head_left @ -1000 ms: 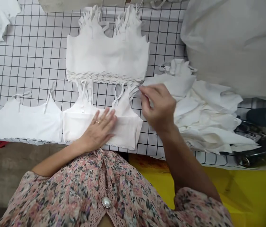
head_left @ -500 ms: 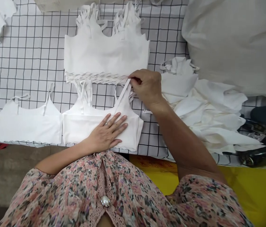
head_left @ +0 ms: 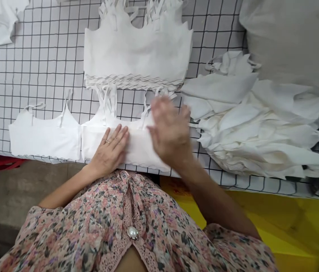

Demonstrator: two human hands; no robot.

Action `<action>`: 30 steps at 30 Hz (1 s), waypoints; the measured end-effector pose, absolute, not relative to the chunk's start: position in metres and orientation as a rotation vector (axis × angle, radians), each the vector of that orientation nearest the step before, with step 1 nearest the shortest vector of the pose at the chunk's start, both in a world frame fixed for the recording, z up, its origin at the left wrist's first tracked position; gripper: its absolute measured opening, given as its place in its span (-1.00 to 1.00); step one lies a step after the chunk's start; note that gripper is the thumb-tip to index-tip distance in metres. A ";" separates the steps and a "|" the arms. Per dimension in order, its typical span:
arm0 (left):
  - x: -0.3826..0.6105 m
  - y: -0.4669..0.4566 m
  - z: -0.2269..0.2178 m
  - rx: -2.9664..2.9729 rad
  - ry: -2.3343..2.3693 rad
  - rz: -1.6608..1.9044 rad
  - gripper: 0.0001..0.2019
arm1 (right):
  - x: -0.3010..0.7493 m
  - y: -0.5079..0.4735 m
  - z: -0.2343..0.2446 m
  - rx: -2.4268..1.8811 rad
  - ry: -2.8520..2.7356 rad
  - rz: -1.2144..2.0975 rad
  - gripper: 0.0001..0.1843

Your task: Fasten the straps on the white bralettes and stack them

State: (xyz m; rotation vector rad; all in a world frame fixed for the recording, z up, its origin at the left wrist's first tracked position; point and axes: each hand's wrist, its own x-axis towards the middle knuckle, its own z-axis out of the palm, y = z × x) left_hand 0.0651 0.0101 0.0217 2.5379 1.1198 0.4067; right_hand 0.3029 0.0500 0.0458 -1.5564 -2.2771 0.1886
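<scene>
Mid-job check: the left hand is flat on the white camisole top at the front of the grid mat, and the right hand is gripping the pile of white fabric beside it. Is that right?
No: the head view shows the right hand over the same white camisole top, not gripping the pile of white fabric. The left hand is flat on that top, as you said.

Your central cami top [head_left: 139, 147] lies on the grid table [head_left: 48, 75]: stacked tops [head_left: 136, 49] behind it, one top [head_left: 44, 136] left, cloth pile [head_left: 255, 124] right.

The right hand [head_left: 170, 130] is motion-blurred and hides part of the white camisole [head_left: 139, 151] beneath it; the stacked camisoles' straps [head_left: 155, 9] are cut off by the view's top edge.
</scene>
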 end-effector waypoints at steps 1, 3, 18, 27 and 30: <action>0.059 0.007 0.019 2.524 1.188 0.419 -0.17 | 0.289 0.032 0.036 -1.416 -2.350 0.184 -0.25; 0.051 0.003 0.011 2.497 1.305 0.421 -0.16 | 0.268 0.004 0.014 -1.257 -2.469 0.222 -0.13; 0.021 0.032 0.028 2.075 1.364 0.481 -0.34 | 0.359 -0.039 -0.021 -1.531 -2.485 0.090 -0.03; 0.016 0.219 0.063 2.011 1.704 0.547 -0.93 | 0.355 -0.037 -0.016 -1.468 -2.456 0.055 -0.06; 0.025 0.233 0.060 2.020 1.727 0.412 -0.82 | 0.355 -0.038 -0.016 -1.476 -2.434 0.086 -0.07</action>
